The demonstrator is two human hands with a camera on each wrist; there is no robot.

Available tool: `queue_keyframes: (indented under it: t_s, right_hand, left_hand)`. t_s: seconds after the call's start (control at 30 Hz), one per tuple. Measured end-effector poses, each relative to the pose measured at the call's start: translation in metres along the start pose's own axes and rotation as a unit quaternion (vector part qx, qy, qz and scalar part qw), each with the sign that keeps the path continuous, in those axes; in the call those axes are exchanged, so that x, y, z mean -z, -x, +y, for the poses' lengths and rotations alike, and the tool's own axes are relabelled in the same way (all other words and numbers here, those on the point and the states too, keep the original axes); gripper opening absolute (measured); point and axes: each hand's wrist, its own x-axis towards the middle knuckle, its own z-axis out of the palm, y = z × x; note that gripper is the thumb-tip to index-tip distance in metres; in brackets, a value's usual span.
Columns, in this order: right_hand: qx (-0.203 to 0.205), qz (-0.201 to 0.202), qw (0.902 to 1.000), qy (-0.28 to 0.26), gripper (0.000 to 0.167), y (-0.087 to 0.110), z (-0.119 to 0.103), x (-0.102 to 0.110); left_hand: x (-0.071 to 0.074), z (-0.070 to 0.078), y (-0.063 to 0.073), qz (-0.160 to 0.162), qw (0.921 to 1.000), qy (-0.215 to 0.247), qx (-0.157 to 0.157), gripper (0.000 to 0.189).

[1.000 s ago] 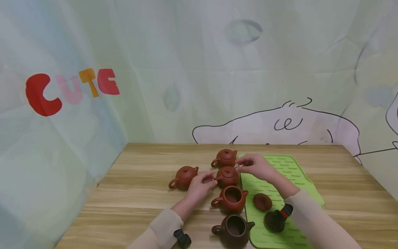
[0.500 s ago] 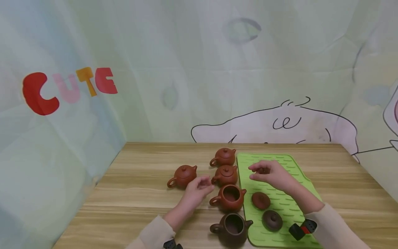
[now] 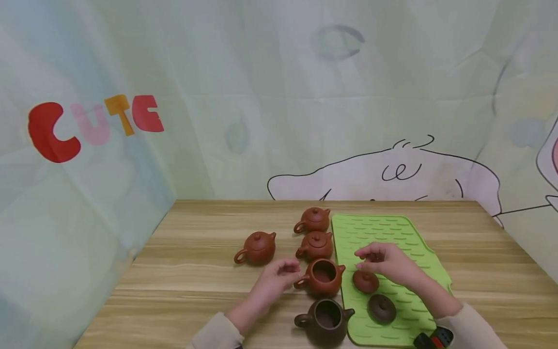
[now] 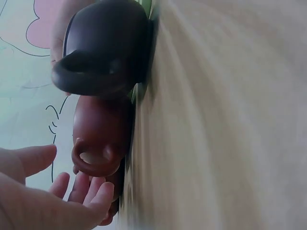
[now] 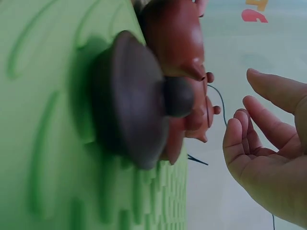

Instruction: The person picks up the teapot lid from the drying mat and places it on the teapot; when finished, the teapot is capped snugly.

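Observation:
Beside the handle of a lidless red-brown teapot (image 3: 326,289) is my left hand (image 3: 271,285), its fingers loosely bent and holding nothing. In the left wrist view its fingertips lie close to that handle; whether they touch it I cannot tell. A red-brown lid (image 3: 365,284) lies knob up on the green mat (image 3: 405,233). Just above this lid hovers my right hand (image 3: 392,264), thumb and fingers apart with nothing between them. Nearer me, a dark brown lid (image 3: 380,313) rests on the mat, and a lidless dark brown teapot (image 3: 322,334) stands left of it.
Two lidded red-brown teapots, a middle one (image 3: 317,246) and a far one (image 3: 315,221), stand in line beyond the lidless ones, along the mat's left edge. Another lidded teapot (image 3: 259,248) stands apart to the left. A printed cloth (image 3: 226,121) hangs behind the wooden table.
My right hand has drawn back from the middle lidded teapot and come down over the red-brown lid. My left hand has left that teapot's handle and moved nearer, to the lidless red-brown teapot's handle.

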Motion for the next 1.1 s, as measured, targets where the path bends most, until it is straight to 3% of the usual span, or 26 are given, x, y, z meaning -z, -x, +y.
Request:
queue_keyframes:
  t_s: [0.4,0.57,1.1]
  right_hand:
    - [-0.031,-0.007,0.9995,0.006,0.039,0.010,0.020,-0.006]
    - [-0.025,0.000,0.9994,0.022,0.036,0.012,0.028,-0.008]
    - [-0.011,-0.007,0.9999,0.001,0.030,0.012,0.031,-0.009]
  left_hand:
    - [-0.006,-0.004,0.004,-0.015,0.9995,0.023,0.016,0.031]
    - [-0.007,-0.004,0.004,-0.025,0.9992,0.026,0.018,0.029]
    - [-0.007,-0.005,0.004,-0.025,0.9991,0.029,0.016,0.024]
